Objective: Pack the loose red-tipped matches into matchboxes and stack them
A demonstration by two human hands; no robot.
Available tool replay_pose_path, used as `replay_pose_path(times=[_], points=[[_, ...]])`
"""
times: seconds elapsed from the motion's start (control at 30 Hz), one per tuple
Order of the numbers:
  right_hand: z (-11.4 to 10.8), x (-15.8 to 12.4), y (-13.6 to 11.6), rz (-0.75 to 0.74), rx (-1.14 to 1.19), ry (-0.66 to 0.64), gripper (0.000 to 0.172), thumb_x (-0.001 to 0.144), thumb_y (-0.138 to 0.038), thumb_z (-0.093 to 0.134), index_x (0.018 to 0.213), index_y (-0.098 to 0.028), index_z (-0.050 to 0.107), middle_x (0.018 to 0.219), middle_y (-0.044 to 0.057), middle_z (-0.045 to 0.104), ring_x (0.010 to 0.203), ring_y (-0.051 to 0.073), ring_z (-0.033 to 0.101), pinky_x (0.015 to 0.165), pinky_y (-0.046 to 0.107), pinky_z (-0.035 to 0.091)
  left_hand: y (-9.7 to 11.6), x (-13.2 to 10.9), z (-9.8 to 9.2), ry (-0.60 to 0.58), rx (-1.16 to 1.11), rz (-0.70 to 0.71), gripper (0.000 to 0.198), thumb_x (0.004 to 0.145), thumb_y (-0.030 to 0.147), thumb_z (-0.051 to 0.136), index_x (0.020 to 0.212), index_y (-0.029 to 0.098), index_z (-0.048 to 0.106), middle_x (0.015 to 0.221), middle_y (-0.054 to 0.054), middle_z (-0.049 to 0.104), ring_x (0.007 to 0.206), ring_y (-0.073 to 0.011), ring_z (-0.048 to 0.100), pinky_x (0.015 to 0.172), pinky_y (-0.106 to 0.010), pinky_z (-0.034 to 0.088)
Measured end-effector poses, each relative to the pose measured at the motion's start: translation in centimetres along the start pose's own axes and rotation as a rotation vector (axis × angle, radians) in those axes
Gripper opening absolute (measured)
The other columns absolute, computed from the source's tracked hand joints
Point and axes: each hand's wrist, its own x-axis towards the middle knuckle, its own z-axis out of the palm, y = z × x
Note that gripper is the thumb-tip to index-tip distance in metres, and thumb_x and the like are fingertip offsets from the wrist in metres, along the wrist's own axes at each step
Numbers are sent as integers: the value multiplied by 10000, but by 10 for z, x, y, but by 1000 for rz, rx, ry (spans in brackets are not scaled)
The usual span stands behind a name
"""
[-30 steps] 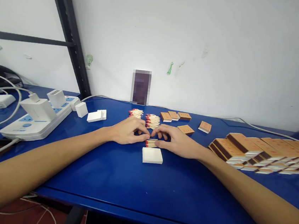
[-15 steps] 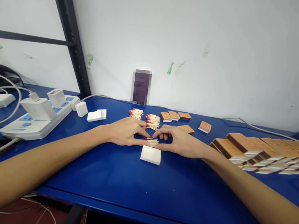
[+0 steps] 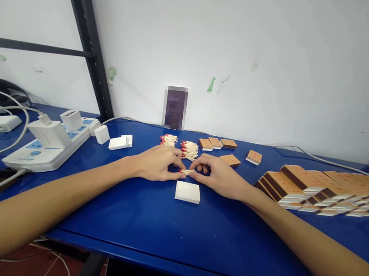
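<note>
My left hand (image 3: 158, 164) and my right hand (image 3: 218, 173) meet at the middle of the blue table (image 3: 149, 222). Between their fingertips they pinch a small bundle of red-tipped matches (image 3: 186, 171), held just above the table. Right in front of the hands lies a white inner matchbox tray (image 3: 187, 192). Behind the hands sit two loose heaps of matches (image 3: 188, 149).
Several orange matchbox sleeves (image 3: 217, 143) lie behind the hands. Rows of stacked matchboxes (image 3: 318, 187) fill the right side. At the left are a white power strip (image 3: 43, 149) with chargers and cables, and small white trays (image 3: 120, 142). A black shelf post (image 3: 89, 44) leans against the wall.
Both hands stayed together around the match bundle, shifting their fingers slightly. The white tray in front of them was nudged a little and has settled again.
</note>
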Motion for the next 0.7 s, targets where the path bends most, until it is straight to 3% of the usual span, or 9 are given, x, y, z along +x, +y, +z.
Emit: replay_pose_path(times=[0.47,0.7], points=[[4,0,1,-90,-96,49,184,906,-340,555,921,-193,665,795,26,567,707,146,501,628,271,361,-2,2,4,51,-192,-107,213,868,341,596,906,162,704,841,-38,642,738,-132,562,663,-255,428],[5,-1,-2,-54,-82,53,195,897,-335,559,851,-187,677,689,-4,546,622,128,473,583,264,331,2,2,2,34,-114,-101,222,895,312,560,980,159,696,840,-41,618,727,-138,551,662,-260,417]])
